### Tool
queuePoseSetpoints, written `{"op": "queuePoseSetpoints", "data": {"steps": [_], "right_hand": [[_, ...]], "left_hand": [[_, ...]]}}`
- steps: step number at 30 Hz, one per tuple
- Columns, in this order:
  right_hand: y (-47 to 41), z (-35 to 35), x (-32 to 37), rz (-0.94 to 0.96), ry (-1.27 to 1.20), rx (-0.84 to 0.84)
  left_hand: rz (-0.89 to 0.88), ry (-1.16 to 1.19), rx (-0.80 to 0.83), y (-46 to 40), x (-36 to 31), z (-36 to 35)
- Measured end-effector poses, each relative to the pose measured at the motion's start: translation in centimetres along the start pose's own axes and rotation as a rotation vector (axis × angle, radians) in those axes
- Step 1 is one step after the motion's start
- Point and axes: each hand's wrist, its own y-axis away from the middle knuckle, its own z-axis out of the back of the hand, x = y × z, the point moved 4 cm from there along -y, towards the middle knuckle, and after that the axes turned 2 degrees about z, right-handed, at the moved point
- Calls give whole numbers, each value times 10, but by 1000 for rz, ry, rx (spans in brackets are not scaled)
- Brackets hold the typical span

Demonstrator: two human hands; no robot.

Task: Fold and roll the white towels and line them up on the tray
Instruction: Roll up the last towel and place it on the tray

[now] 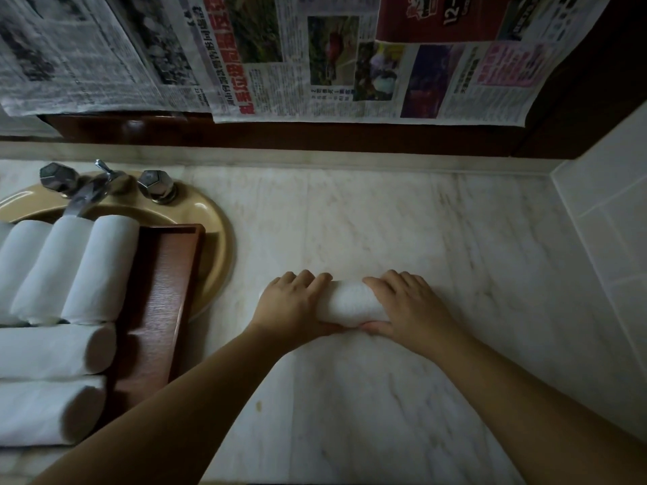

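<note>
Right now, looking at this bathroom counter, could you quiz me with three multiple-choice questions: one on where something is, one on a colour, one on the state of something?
1. Where does the wooden tray sit?
A. Partly over the sink
B. On the floor
C. Against the right wall

2. What colour is the sink?
A. Blue
B. Tan-yellow
C. Black

3. What state is the towel on the counter in?
A. Spread flat
B. Hanging
C. Rolled, under both hands

Answers: 1 A, its far corner overlaps the basin rim. 2 B, the rim shows tan-yellow. 3 C, the left hand and right hand grip a cylinder.
</note>
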Motion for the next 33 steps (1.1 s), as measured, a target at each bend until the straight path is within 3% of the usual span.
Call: {"op": "queuePoseSetpoints", "data": {"steps": [7,12,17,26,33], "right_hand": [[4,-3,-8,61,-67,-136],[8,-10,-11,-3,-123,-161],[7,-9,-20,37,-196,-47],[7,-2,-31,-137,-307,190],[20,6,-5,-103,-300,271]], "left_hand": [[-18,-30,12,7,15,-1],[-60,53,91,7,29,1],[2,99,158,13,41,-1],[185,127,280,10,40,6],[271,46,432,39,38,30]]}}
